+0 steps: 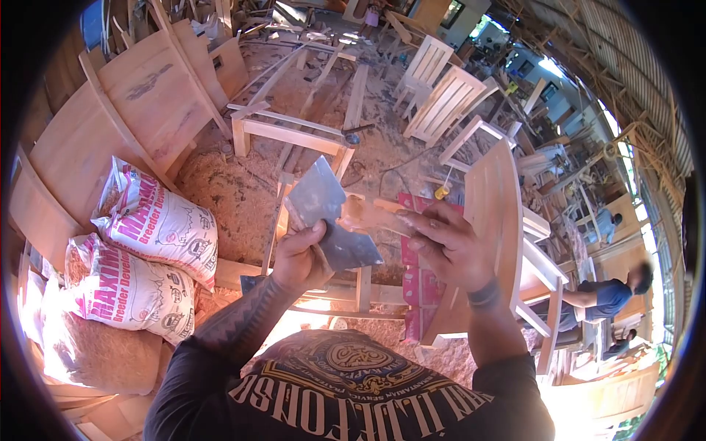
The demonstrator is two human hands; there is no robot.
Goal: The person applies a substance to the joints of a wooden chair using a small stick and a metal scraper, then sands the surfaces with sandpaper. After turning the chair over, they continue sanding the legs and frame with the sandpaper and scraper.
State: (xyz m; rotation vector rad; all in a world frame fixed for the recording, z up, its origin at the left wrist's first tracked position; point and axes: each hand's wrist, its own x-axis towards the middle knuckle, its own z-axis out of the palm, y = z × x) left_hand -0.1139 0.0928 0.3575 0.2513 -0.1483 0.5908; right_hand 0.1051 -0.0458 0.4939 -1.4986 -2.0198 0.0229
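Note:
My left hand is closed around a grey flat sheet with whitish smears, its thumb pressed on the face and pointed corners sticking out above and to the right. My right hand pinches a thin tan flat piece, which reaches left to the sheet's edge. The kind of this piece I cannot tell. Right beside my right hand stands a smooth curved wooden panel. A pink printed sheet lies beneath that hand, partly hidden by it.
Two printed sacks are piled at the left, before large curved wooden panels. A wooden frame stands ahead on the dusty floor, with slatted chairs beyond. At the right, a person in a blue shirt is near more furniture.

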